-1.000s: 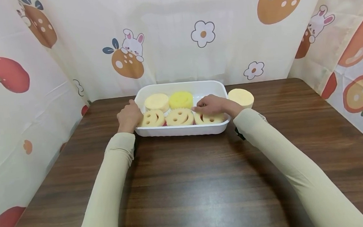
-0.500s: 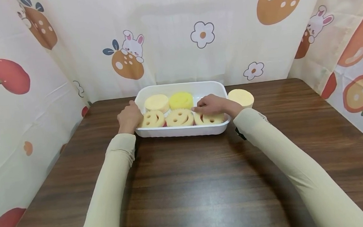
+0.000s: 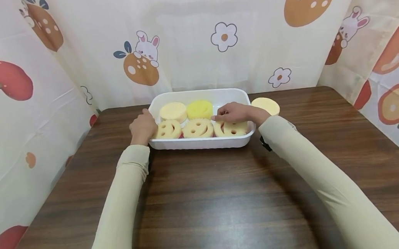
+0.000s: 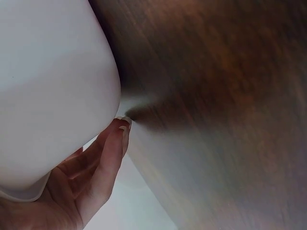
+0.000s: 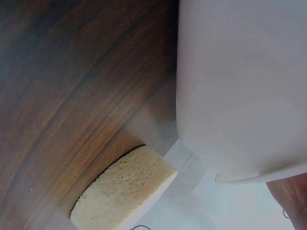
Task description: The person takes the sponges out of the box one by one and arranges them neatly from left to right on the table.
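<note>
Left hand (image 3: 142, 128): curled against the left end of the white tray (image 3: 200, 143), fingers (image 4: 108, 158) wrapped round the tray's outer wall; it grips the tray, and the left wrist view shows a fingertip touching the wall low down by the table.
Tray: a white rectangular tub standing on the dark wooden table (image 3: 225, 200), near the table's far edge; both hands are at it, one at each end.
Left smiley sponge (image 3: 167, 129): front row of the tray, at its left end, just beside the left hand.
Pale round sponge (image 3: 172, 111): back row of the tray, left, behind the left smiley sponge.
Middle smiley sponge (image 3: 198, 128): front row of the tray, centre, touching its neighbours on both sides.
Yellow round sponge (image 3: 199, 109): back row of the tray, beside the pale round sponge.
Right smiley sponge (image 3: 231, 128): front row of the tray, right end, partly under the right hand.
Right hand (image 3: 234, 113): over the right end of the tray, fingers bent down onto the right smiley sponge's top edge; it touches the sponge, but whether it pinches it I cannot tell.
Loose round sponge (image 3: 266, 105): outside the tray, on the table just beside the tray's right end, behind the right wrist.
</note>
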A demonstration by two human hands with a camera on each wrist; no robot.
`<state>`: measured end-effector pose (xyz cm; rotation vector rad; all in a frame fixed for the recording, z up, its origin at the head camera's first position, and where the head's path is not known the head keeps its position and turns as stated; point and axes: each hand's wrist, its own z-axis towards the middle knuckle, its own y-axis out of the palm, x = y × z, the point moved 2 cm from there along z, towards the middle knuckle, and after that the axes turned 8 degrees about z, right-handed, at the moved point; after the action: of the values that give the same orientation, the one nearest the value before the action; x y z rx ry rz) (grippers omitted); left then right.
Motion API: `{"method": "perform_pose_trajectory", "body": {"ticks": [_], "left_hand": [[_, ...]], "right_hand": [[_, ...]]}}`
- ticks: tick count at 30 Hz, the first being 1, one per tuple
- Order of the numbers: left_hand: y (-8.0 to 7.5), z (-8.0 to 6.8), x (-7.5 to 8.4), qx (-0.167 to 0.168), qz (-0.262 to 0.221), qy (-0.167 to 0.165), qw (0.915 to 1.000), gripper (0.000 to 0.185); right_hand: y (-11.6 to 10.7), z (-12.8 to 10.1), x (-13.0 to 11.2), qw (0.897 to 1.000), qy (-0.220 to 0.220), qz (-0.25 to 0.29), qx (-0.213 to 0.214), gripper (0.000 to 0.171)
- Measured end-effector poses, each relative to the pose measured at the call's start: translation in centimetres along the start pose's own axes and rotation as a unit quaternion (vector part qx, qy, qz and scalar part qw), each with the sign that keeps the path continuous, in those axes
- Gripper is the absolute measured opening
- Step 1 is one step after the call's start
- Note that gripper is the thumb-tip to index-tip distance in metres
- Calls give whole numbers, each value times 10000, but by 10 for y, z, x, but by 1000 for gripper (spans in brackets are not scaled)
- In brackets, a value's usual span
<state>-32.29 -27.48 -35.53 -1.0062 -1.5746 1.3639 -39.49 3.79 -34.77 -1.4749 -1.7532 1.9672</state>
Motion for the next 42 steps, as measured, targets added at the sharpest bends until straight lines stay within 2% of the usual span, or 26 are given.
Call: {"method": "perform_pose_trajectory", "body": {"ticks": [6, 17, 27, 35, 42], "left_hand": [[0, -1, -1, -10, 17, -13, 10000, 60], [-2, -2, -1, -29, 4, -57, 10000, 61], [-1, 0, 0, -52, 28, -23, 10000, 60], [-1, 2, 0, 91, 73, 71, 9999, 56], [-1, 1, 0, 58, 66, 40, 10000, 56]], "right_hand": [[0, -2, -2, 9996, 188, 72, -218, 39], [-6, -4, -3, 9993, 163, 229, -231, 38], [-8, -6, -4, 9995, 227, 149, -155, 40], [-10, -6, -1, 9998, 198, 79, 18, 42], [-12, -6, -2, 9993, 243, 134, 231, 43]]}}
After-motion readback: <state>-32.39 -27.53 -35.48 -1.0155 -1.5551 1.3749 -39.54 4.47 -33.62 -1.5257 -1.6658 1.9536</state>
